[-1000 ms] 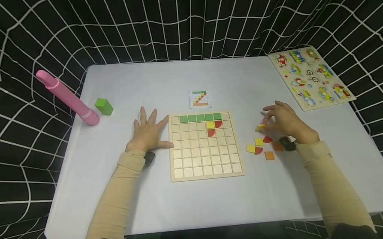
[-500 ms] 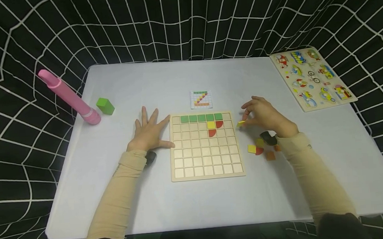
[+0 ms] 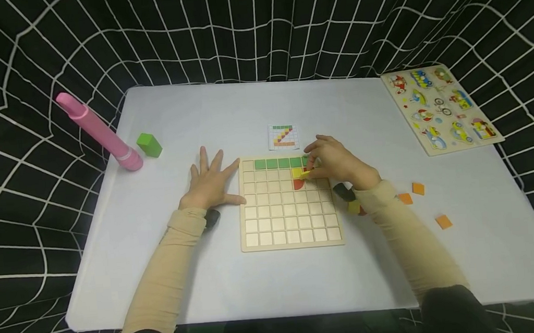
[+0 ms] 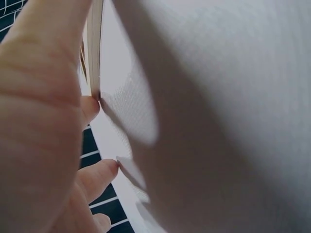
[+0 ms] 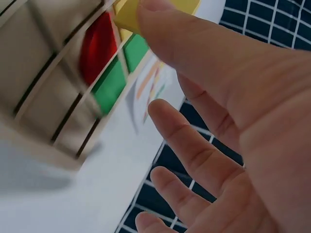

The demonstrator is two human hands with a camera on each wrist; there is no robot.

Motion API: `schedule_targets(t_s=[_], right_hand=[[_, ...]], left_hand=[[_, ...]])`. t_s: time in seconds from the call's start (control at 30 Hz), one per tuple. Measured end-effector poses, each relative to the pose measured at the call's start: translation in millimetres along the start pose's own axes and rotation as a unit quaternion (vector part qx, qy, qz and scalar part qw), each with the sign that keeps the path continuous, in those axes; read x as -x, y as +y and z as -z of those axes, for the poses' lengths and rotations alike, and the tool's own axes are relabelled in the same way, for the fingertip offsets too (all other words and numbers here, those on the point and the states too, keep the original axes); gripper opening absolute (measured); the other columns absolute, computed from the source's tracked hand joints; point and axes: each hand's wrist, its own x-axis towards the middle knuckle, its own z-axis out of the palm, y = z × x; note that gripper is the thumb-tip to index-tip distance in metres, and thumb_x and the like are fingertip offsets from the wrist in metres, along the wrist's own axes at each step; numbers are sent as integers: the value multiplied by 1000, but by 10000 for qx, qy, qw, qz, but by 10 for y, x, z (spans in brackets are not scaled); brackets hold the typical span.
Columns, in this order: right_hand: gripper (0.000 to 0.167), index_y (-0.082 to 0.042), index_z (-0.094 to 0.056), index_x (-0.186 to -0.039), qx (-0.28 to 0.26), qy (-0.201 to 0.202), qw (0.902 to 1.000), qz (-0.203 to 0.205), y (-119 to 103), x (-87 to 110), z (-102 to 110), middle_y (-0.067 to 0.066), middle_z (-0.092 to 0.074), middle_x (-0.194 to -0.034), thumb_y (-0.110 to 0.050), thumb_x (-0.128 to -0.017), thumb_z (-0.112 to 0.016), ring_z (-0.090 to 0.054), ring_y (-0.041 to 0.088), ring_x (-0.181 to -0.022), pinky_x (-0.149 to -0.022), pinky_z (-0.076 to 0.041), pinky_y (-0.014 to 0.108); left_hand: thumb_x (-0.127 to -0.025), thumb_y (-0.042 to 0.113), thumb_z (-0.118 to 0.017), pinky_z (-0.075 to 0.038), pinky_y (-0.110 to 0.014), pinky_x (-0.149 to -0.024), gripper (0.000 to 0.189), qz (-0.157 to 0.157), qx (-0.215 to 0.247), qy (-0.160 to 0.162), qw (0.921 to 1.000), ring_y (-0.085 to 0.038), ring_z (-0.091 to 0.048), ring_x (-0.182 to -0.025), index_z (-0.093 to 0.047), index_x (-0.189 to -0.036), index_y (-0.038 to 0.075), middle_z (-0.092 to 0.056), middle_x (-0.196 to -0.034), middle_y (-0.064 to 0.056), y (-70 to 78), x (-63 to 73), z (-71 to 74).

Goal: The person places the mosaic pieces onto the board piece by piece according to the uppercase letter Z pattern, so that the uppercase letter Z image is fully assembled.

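Between thumb and fingers my right hand (image 3: 338,165) pinches a yellow tile (image 5: 129,17), held tilted over the upper right of a wooden grid board (image 3: 270,213). Green square tiles (image 3: 271,164) line the board's top row. Below them sit a yellow square (image 3: 297,172) and a red quarter-circle tile (image 3: 299,184); another red tile (image 5: 98,48) shows in the right wrist view. My left hand (image 3: 207,187) lies spread at the board's left side, thumb and index fingertips at its edge, as the left wrist view also shows.
Beside my right forearm lie a yellow tile (image 3: 353,208), a partly hidden red piece (image 3: 362,210) and scattered orange squares (image 3: 443,221). A pattern card (image 3: 284,137) lies behind the board. A pink tube (image 3: 99,132), green block (image 3: 149,145) and picture puzzle (image 3: 441,108) stand farther out.
My right hand has carried the yellow tile left from the loose pieces to over the board. The orange squares have shifted right and spread apart. My left hand stays at the board's edge.
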Motion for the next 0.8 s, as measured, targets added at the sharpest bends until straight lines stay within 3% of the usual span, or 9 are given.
schedule_targets(t_s=[0.27, 0.8], right_hand=[[20, -5, -75, -79, -14, -6, 9994, 349, -174, -122, -52, 26, -62, -143, -20, -82, -87, -31, 54, -152, -127, -22, 69], [19, -7, -77, -83, -55, -121, 9998, 165, -248, -180, -108, 22, -59, -147, -23, -81, -88, -25, 52, -155, -129, -19, 67]], left_hand=[[-74, 63, -82, -1, -77, -124, 113, 21, 37, -32, 10000, -52, 29, -154, -25, -165, 27, 1, -176, -19, -5, -18, 0], [-74, 63, -82, -3, -78, -124, 113, -12, 4, -16, 10000, -53, 27, -154, -25, -165, 27, 1, -175, -20, -14, -19, -8]])
